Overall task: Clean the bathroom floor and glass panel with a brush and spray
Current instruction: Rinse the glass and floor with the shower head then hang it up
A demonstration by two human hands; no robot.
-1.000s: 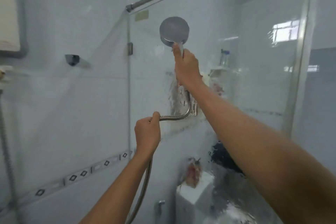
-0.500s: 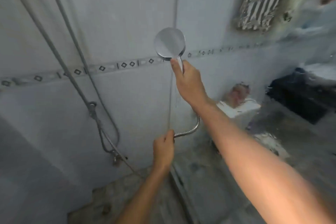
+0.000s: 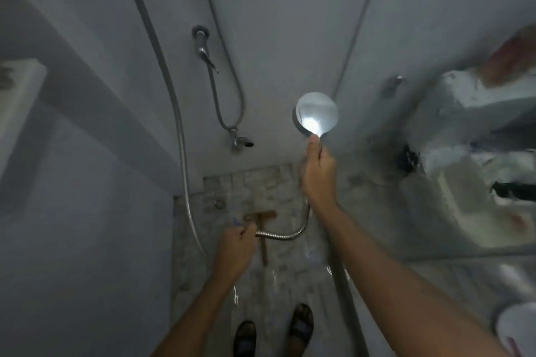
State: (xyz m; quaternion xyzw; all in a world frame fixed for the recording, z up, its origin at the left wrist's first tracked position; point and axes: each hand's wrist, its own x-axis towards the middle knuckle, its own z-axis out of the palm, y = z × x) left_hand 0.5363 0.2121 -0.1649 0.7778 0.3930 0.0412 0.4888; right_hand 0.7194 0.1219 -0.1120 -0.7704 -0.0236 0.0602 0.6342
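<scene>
My right hand grips the handle of a round chrome shower head, held up with its back toward me. Its metal hose curves down and left into my left hand, which is closed on it. On the wet mosaic floor below my hands lies a wooden-handled brush, partly hidden by my left hand. The glass panel stands on the right, wet and blurred, with its bottom rail running along the floor.
A wall tap with looping hoses hangs on the tiled back wall. A white toilet shows blurred through the glass on the right. My two sandalled feet stand at the bottom. A grey wall closes the left side.
The view has swung from the upper glass down to the floor. The shower head came down with my right hand; both hands keep their hold. The brush and my feet came into view.
</scene>
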